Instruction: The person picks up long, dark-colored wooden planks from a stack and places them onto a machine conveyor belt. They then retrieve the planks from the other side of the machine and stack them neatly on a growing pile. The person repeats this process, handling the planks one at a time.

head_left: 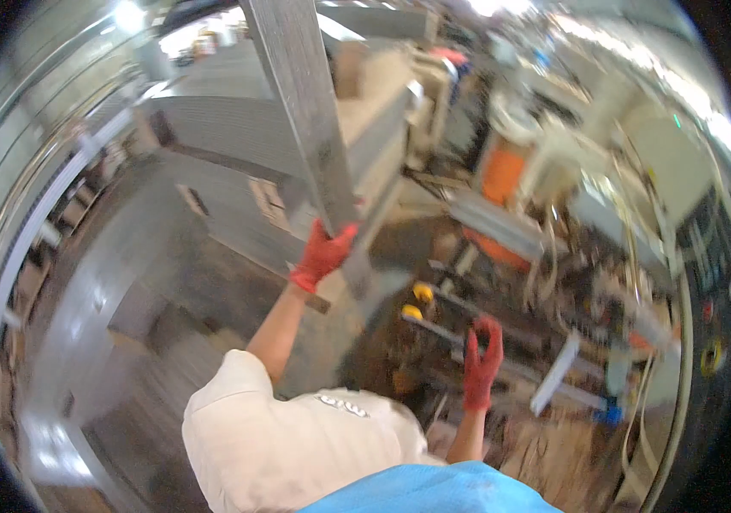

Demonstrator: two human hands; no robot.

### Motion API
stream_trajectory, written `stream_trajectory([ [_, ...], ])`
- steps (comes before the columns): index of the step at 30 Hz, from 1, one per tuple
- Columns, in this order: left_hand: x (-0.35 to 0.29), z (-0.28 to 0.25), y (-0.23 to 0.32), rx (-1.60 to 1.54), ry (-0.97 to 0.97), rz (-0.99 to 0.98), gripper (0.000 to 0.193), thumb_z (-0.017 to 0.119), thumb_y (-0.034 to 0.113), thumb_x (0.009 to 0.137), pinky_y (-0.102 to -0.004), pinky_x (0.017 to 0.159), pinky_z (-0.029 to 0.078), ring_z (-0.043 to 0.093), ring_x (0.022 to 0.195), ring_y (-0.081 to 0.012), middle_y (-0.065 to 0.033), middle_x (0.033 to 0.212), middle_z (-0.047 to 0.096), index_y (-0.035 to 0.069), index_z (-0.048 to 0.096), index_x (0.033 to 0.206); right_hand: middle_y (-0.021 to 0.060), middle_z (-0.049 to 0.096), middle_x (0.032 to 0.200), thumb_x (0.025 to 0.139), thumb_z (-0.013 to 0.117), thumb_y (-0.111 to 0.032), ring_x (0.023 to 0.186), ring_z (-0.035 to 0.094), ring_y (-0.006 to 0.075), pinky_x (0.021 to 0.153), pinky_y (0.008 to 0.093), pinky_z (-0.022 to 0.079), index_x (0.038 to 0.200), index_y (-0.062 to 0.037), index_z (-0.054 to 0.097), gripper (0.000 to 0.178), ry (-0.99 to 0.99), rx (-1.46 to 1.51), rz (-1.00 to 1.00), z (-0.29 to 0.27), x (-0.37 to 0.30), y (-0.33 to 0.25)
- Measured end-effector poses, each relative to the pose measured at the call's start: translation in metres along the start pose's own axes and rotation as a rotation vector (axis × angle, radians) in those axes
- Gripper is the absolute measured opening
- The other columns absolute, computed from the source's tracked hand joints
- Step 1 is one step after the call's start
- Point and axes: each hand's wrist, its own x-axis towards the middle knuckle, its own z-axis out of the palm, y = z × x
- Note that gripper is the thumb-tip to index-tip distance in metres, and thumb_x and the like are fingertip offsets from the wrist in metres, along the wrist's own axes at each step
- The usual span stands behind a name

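My left hand (pixel 322 255), in a red glove, is closed on the lower part of a long grey board (pixel 304 103). The board rises steeply from the hand and runs out past the top of the picture. My right hand (pixel 482 359), also red-gloved, hangs lower and to the right. Its fingers are curved with a gap to the thumb, and I see nothing held between them. Below that hand lies machinery with metal bars, blurred by motion.
Stacked grey boards (pixel 224 128) stand ahead and left. On the right is a machine with an orange part (pixel 503 171), yellow round knobs (pixel 422 292) and a pale metal bar (pixel 555 374). A long rail (pixel 49 227) curves along the far left.
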Motion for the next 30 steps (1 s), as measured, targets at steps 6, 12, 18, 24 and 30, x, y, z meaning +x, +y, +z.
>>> stream_trajectory([
  [6,-0.037,-0.012,-0.047,0.980,0.006,0.650,0.053,0.079,0.013,0.074,-0.0472,0.092,0.045,0.058,0.102,-0.0348,-0.0112,0.106,0.062,0.007,0.057,0.122,0.0088,0.050,0.150,0.094,0.076,-0.033,0.126,0.053,0.0247,0.107,0.0376,0.044,0.159,-0.0064,0.028,0.086,-0.129,0.697,-0.061,0.018,0.005,-0.102],
  [12,-0.049,0.012,-0.064,1.082,-0.487,0.436,0.058,0.085,0.019,0.067,-0.0459,0.098,0.046,0.059,0.109,-0.0344,-0.0101,0.112,0.061,0.008,0.058,0.117,0.0045,0.066,0.108,0.105,0.063,-0.025,0.090,0.067,0.0190,0.077,0.0357,0.057,0.122,-0.0106,0.059,0.022,0.576,0.971,0.595,0.025,-0.048,0.025],
  [18,-0.016,0.028,-0.124,1.125,-0.757,0.273,0.053,0.087,0.029,0.067,-0.0496,0.083,0.051,0.065,0.099,-0.0362,-0.0108,0.102,0.068,0.011,0.061,0.111,0.0052,0.071,0.097,0.100,0.068,-0.034,0.080,0.065,0.0191,0.065,0.0324,0.050,0.107,-0.0094,0.066,0.026,0.262,-0.231,0.352,-0.063,-0.045,0.097],
  [24,0.030,0.075,-0.159,1.109,-0.821,0.549,0.047,0.084,0.032,0.071,-0.0508,0.078,0.053,0.068,0.093,-0.0388,-0.0133,0.098,0.071,0.010,0.063,0.108,0.0119,0.068,0.117,0.085,0.076,-0.045,0.105,0.062,0.0355,0.085,0.0509,0.049,0.132,-0.0131,0.061,0.059,0.581,-1.206,0.471,-0.191,-0.045,0.109],
  [30,0.063,0.104,-0.187,1.045,-0.814,0.437,0.046,0.082,0.038,0.075,-0.0505,0.077,0.054,0.070,0.094,-0.0394,-0.0153,0.099,0.073,0.012,0.065,0.109,0.0095,0.073,0.094,0.087,0.080,-0.047,0.076,0.068,0.0171,0.065,0.0345,0.054,0.129,-0.0076,0.064,0.060,0.334,-0.087,0.738,-0.227,-0.088,0.162],
])
